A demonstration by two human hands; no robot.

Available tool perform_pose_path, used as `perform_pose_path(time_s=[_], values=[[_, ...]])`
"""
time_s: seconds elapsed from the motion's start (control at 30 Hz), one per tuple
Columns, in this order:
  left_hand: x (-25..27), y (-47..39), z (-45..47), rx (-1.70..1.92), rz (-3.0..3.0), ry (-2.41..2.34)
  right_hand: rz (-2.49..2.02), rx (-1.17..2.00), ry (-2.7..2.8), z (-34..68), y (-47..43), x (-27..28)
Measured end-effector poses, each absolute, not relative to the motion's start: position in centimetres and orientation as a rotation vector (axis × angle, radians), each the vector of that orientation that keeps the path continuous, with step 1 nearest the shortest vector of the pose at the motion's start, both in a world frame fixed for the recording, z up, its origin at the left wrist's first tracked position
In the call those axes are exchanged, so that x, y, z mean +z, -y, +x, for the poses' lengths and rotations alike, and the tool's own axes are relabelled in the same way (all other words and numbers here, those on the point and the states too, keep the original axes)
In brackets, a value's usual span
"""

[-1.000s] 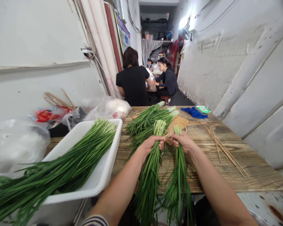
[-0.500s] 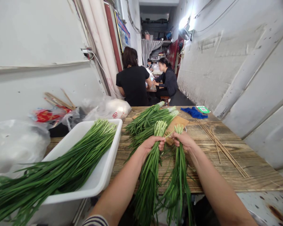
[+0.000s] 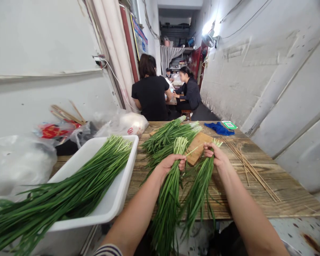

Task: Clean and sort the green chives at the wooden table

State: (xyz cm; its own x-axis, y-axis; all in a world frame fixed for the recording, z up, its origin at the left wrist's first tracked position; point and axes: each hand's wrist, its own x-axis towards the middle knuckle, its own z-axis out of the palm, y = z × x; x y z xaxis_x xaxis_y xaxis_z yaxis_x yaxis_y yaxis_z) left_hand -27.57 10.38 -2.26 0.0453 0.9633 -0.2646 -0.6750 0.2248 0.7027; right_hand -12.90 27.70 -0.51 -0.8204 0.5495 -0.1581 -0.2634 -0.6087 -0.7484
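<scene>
My left hand is closed around a bunch of garlic chives, pale stem ends up and green leaves hanging past the table edge. One stalk sticks out sideways from its fingertips. To the right, my right hand grips a smaller bunch of chives, tilted with its leaves trailing down and left. Between and behind the hands lies a wooden cutting board. Tied bundles of chives rest behind my left hand, some partly over the board.
A white plastic tub full of loose chives stands at the left. Clear plastic bags lie behind it. Thin bamboo sticks, a blue cloth and a green-edged card are on the wooden table. Several people sit beyond.
My right hand has moved right and slightly up with its bunch, away from my left hand. The bunch now slants. My left hand stays in place.
</scene>
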Motion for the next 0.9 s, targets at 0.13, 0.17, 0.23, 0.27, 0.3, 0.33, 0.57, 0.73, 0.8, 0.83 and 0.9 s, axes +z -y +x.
perform_pose_path(time_s=[0.13,0.17,0.23,0.27,0.3,0.33,0.57,0.73,0.8,0.83,0.9], values=[[-2.4,-10.4,-27.7,1.32,0.456,-0.826,-0.667,2.404,0.973,-12.9,-28.0,-0.6],[-2.4,-10.4,-27.8,1.321,0.46,-0.832,-0.7,2.41,0.989,-13.0,-27.8,-0.6],[-2.5,-10.5,-27.8,1.324,0.467,-0.835,-0.731,2.427,1.055,-13.2,-27.2,-0.6],[-2.6,-10.5,-27.9,1.326,0.47,-0.836,-0.738,2.425,1.099,-13.3,-26.8,-0.6],[-2.6,-10.6,-27.9,1.328,0.471,-0.839,-0.751,2.41,1.147,-13.4,-26.5,-0.5],[-2.7,-10.6,-27.9,1.331,0.472,-0.843,-0.772,2.382,1.194,-13.4,-26.2,-0.5],[-2.5,-10.6,-27.8,1.34,0.466,-0.861,-0.907,2.117,1.445,-13.5,-24.7,-0.4],[-2.1,-10.4,-27.5,1.356,0.483,-0.952,-0.887,2.032,1.532,-13.5,-24.4,-0.2],[-2.1,-10.4,-27.3,1.356,0.501,-1.011,-0.871,2.001,1.578,-13.5,-24.3,-0.1],[-2.0,-10.3,-27.3,1.354,0.514,-1.034,-0.867,1.974,1.594,-13.4,-24.2,0.0],[-2.0,-10.3,-27.3,1.349,0.538,-1.06,-0.855,1.919,1.595,-13.4,-24.0,0.2]])
